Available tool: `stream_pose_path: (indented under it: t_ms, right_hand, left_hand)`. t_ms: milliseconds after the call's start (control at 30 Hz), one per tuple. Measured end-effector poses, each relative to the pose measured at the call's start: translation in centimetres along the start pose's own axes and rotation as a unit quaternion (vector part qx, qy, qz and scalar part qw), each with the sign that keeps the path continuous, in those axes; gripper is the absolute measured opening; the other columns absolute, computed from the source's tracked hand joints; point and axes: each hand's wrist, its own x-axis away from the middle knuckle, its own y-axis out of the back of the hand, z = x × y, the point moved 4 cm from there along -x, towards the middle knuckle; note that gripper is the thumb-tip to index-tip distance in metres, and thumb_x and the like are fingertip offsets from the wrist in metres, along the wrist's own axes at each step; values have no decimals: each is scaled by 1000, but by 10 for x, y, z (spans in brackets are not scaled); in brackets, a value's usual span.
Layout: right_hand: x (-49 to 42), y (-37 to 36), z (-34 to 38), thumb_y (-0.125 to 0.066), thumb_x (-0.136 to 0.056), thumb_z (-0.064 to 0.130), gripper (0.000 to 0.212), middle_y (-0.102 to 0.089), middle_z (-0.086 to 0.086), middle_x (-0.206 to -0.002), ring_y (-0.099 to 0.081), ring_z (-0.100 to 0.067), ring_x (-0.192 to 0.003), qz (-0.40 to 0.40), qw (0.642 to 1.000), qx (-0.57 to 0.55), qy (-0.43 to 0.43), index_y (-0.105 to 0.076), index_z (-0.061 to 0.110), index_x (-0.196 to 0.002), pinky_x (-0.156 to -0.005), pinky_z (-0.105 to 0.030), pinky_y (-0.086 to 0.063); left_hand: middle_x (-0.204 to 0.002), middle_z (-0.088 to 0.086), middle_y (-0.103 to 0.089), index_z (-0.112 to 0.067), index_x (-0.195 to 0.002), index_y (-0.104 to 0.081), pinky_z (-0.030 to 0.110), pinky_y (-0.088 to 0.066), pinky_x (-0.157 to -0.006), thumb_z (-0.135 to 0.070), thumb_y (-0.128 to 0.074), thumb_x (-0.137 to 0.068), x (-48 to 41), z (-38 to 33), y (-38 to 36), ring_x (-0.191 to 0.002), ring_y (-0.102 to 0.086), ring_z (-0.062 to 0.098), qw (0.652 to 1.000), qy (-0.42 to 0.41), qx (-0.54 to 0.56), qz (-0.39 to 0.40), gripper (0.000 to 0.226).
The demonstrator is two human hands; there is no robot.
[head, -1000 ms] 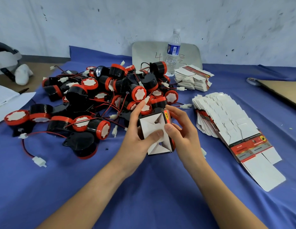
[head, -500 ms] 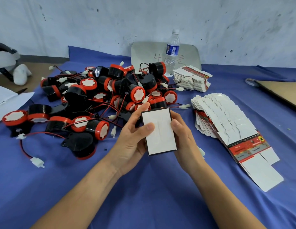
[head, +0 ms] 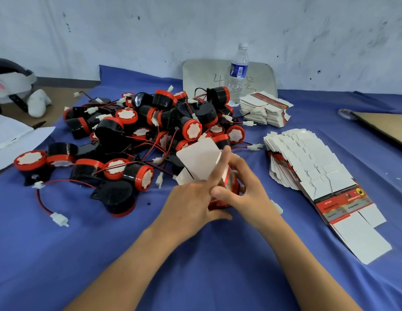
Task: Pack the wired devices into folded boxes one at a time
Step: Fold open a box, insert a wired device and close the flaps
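box (head: 199, 160): glossy red card, white round-cornered flap raised, just in front of device pile (head: 150, 131) | left hand (head: 191, 203): gripping box, one finger straight along flap | right hand (head: 247, 194): fingers (head: 224, 195) curled round red side | flat blanks (head: 307, 167): fanned right of pile | surface (head: 106, 254): blue cloth

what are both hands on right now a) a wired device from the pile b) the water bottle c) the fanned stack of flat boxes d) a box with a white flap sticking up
d: the left hand and the right hand both grip the red box, whose white flap stands open above them.
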Motion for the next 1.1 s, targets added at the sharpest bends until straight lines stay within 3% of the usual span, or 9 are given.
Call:
stream_pose_path:
  t_ms: [133,200,333,600,733,800,867,1000,1100]
  right_hand:
    - [-4,10,-5,-70,-74,31,49,-66,18,-99,-61,-5,-90,-42,998,38,14,-54,48,-117,-79,-17,-45]
    - [-5,20,-8,-61,-74,23,49,-67,12,-99,-60,-13,-89,-64,997,34,4,-56,48,-116,-77,-19,-45]
    - [-7,28,-17,-48,-68,15,54,-66,9,-95,-58,-10,-85,-101,994,28,-16,-56,44,-113,-71,-18,-45]
    - [-3,26,-9,-50,-81,24,50,-62,22,-98,-56,-3,-86,-135,989,6,63,-50,36,-129,-77,-14,-44]
    - [0,29,1,-49,-81,39,52,-62,9,-109,-57,-5,-95,-189,976,-10,110,-47,29,-132,-82,-16,-44]
    - [3,31,6,-48,-85,39,54,-58,0,-118,-56,-8,-104,-227,965,7,133,-43,22,-136,-88,-19,-43]
    - [9,33,13,-49,-89,35,54,-52,-2,-125,-53,-17,-109,-281,942,54,176,-41,13,-137,-93,-29,-43]
    - [23,34,30,-48,-97,33,45,-48,-1,-113,-51,-24,-98,-366,864,161,307,-44,4,-130,-87,-33,-41]
    - [28,20,37,-45,-100,31,33,-52,4,-86,-55,-28,-72,-323,862,167,352,-48,10,-126,-72,-37,-44]
  left_hand:
    - [-96,-15,-70,-51,-147,-20,29,-48,-81,-62,-61,-79,0,6,29,-93,-62,9,991,5,114,-75,80]
    - [-83,-13,-66,-28,-120,-62,36,-44,-78,-44,-55,-87,5,17,53,-86,-58,15,971,4,53,-234,37]
    - [-110,8,-54,-18,-102,-62,45,-36,-87,-33,-59,-89,12,71,69,-108,-44,35,916,335,-148,-161,21]
    - [-133,7,-36,-28,-134,-47,49,-29,-99,-19,-52,-96,14,68,43,-123,-35,40,916,324,-235,-39,39]
    - [-120,7,-48,-21,-128,-59,45,-43,-89,-5,-56,-91,12,66,56,-103,-52,30,943,262,-81,-190,40]
    - [-121,4,-51,-19,-124,-61,21,-41,-90,-3,-53,-92,9,58,61,-100,-50,12,936,213,-3,-281,36]
    - [-120,1,-55,-20,-118,-63,3,-35,-86,-5,-49,-94,10,56,63,-100,-51,6,900,204,99,-373,32]
    - [-109,1,-65,-34,-99,-63,28,-55,-77,-9,-37,-97,12,59,62,-104,-62,21,733,198,465,-455,35]
    - [-113,-10,-65,-34,-101,-67,24,-50,-83,-8,-36,-96,11,43,67,-109,-59,7,754,115,472,-443,41]
